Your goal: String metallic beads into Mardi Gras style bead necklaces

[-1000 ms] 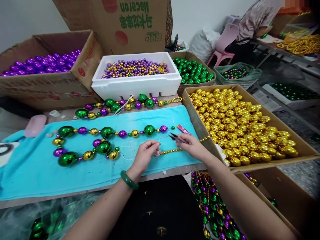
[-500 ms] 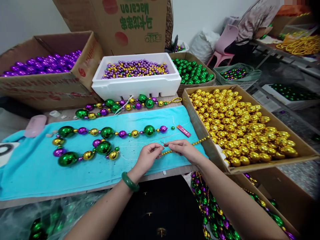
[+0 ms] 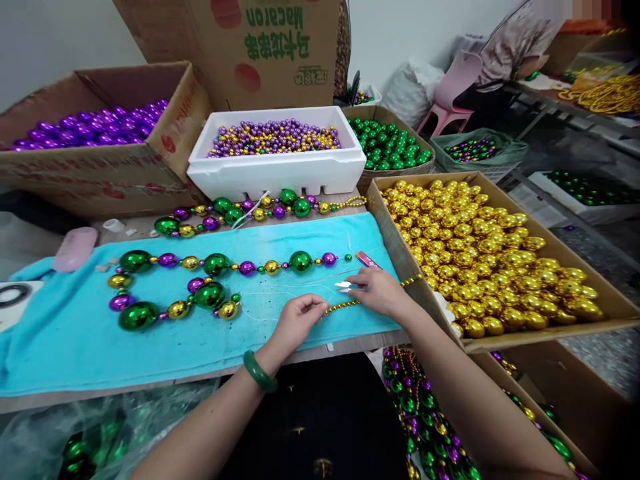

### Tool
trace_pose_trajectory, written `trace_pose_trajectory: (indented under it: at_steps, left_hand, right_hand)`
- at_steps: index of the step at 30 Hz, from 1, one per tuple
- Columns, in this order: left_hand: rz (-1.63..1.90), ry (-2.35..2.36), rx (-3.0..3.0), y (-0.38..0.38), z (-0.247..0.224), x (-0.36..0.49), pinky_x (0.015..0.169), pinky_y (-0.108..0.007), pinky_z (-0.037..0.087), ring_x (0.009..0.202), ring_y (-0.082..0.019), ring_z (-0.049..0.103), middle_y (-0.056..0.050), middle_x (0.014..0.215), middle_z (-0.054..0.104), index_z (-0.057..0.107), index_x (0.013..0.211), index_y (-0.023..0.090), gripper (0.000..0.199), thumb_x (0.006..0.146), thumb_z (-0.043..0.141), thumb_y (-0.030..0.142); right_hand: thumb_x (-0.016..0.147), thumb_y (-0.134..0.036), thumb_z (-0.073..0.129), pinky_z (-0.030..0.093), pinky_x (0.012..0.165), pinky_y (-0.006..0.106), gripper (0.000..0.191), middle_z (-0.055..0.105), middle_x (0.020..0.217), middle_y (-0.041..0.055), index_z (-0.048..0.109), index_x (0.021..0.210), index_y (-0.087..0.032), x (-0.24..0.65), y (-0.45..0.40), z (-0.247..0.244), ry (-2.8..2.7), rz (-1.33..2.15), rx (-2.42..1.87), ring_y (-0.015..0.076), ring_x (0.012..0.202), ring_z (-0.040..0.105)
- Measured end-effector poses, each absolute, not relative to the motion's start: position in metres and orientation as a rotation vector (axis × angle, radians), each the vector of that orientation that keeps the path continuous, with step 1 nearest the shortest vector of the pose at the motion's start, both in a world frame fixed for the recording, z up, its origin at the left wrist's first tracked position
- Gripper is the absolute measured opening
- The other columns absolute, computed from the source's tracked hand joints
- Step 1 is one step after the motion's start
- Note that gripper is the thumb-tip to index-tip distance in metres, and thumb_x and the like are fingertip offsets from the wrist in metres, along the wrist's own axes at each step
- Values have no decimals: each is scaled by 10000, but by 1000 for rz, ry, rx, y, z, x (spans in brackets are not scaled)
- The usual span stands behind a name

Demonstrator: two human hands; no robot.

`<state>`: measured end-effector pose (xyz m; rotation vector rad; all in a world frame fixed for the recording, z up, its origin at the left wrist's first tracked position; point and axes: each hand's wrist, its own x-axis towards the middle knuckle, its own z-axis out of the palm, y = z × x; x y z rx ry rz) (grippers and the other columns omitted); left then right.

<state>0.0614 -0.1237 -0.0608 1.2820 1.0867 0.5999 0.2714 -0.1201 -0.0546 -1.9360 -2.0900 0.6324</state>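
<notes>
- Your left hand (image 3: 299, 320) has its thumb and fingers pinched together on the near-left end of the gold bead string (image 3: 344, 304).
- Your right hand (image 3: 380, 291) is closed around a pair of small snips (image 3: 343, 286), whose bright blades point left, just above the string and near your left fingertips.
- The gold bead string runs over the blue towel (image 3: 75, 333), passes behind your right hand and shows again at the wall of the carton of gold beads (image 3: 393, 233) on your right.
- A thin clear thread (image 3: 280, 288) loops across the towel to the left of your hands.
- Left of your hands, the large bead strand (image 3: 217, 264) lies in a curve on the towel, mixing green, purple and gold; a small green bead (image 3: 349, 257) sits at the right end of its upper row.
- Just beyond your right hand lies a pinkish-red packet (image 3: 369, 260).
- Past the towel, a second bead strand (image 3: 302, 207) lies on the table (image 3: 145, 233), in front of the white foam box (image 3: 275, 172).
- You wear a green bangle (image 3: 259, 372) on your left wrist.
</notes>
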Motion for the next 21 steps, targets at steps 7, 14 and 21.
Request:
trace_pose_trajectory:
  at_steps: [7, 14, 21]
  left_hand:
    - [594, 1108, 1429, -137, -59, 55, 670, -259, 403, 707, -149, 530, -34, 743, 641, 666, 756, 155, 223, 774, 576, 359]
    - [635, 1107, 1445, -138, -53, 57, 705, -262, 417, 757, -163, 566, -36, 787, 669, 666, 753, 163, 201, 779, 574, 340]
    - [692, 1119, 1417, -133, -61, 51, 695, -267, 430, 754, -168, 580, -39, 777, 671, 671, 749, 168, 203, 761, 594, 356]
  right_hand:
    - [871, -152, 428, 368, 824, 326, 284, 606, 1028, 106, 682, 994, -186, 270, -99, -56, -2293, 110, -2041, 238, 982, 489]
    - [872, -159, 429, 400, 692, 298, 243, 577, 980, 116, 660, 946, -179, 267, -86, -73, -2380, 66, -2036, 246, 941, 489]
    - [869, -159, 412, 432, 763, 290, 211, 616, 961, 90, 619, 909, -162, 284, -104, -41, -1982, 216, -1905, 200, 917, 552]
